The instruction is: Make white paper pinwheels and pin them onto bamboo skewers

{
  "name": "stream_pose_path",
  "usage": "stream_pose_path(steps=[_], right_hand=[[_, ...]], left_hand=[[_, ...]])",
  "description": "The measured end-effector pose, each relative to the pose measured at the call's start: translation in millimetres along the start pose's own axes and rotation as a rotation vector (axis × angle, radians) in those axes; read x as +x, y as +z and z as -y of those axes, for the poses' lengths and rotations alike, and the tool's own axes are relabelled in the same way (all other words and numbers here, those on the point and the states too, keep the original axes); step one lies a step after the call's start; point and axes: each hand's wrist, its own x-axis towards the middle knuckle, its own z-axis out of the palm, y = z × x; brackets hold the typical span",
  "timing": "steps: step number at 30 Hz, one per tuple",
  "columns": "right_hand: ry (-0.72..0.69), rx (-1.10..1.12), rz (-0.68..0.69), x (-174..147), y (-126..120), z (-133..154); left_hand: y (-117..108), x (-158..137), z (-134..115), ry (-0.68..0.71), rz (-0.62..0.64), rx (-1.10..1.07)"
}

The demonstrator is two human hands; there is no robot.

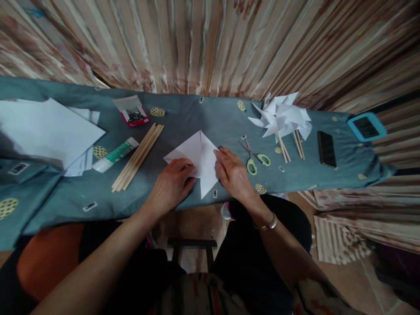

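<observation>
Item: one white square-looking paper sheet (209, 155), creased, flat at the near-middle of the teal patterned cloth-covered surface (210, 114), points at 12 and 6 o'clock. Clock directions run from it.

Left hand (175, 179): at 8 o'clock, fingers curled, thumb near index at the sheet's edge; whether they pinch it cannot be told. Right hand (232, 173): at 3 to 4 o'clock, fingers extended, resting on the sheet's edge, gripping nothing visible.

At 9 o'clock: pale wooden round sticks (138, 157), bundled, bare; beyond, a green-and-white glue tube (115, 155). At 10: open red-and-white cardboard box (134, 116) of small dark pieces. Towards 9 to 10, far: stacked white paper sheets (49, 131). At 3: green-handled metal scissors (252, 154), blades parted.

Progress, as judged: white paper pinwheels (274, 117) on sticks at 2 o'clock appear complete; this sheet is creased, not mounted; stack and bundle remain unworked.
</observation>
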Motion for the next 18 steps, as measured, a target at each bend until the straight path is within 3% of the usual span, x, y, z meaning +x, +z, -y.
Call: stream_pose_path(steps=[6,11,18], right_hand=[[0.010,-0.024,0.000,-12.9,-3.8,1.5],[0.008,-0.068,-0.085,-12.9,-6.0,-11.3],[0.010,-0.099,-0.047,-16.0,-9.3,-3.7]], left_hand=[[-1.9,-6.2,2.4,-0.022,-0.007,-0.007],[-2.5,-10.7,5.2,-0.035,-0.025,0.021],[-7.9,-11.1,15.5,-0.051,-0.031,0.053]])
